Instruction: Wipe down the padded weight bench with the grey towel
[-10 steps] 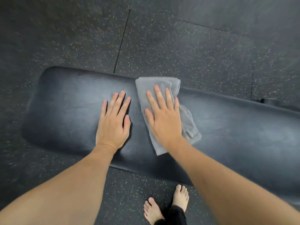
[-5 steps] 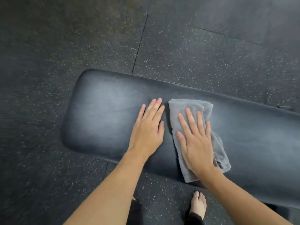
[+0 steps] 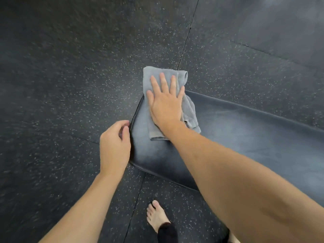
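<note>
Partly cut off at right, padded bench [image 3: 245, 137], right hand [image 3: 166, 106] flat on grey towel [image 3: 164, 74], left hand [image 3: 114, 148] loosely curled, empty.

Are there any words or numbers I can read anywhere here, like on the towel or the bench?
None: no words, numbers or logos show anywhere.
Grey towel: plain cloth; a small hem piece near the right hand carries no readable print.
Padded bench: bare dark surface, no label in view.
Floor: only light speckles and seams, no writing.
</note>
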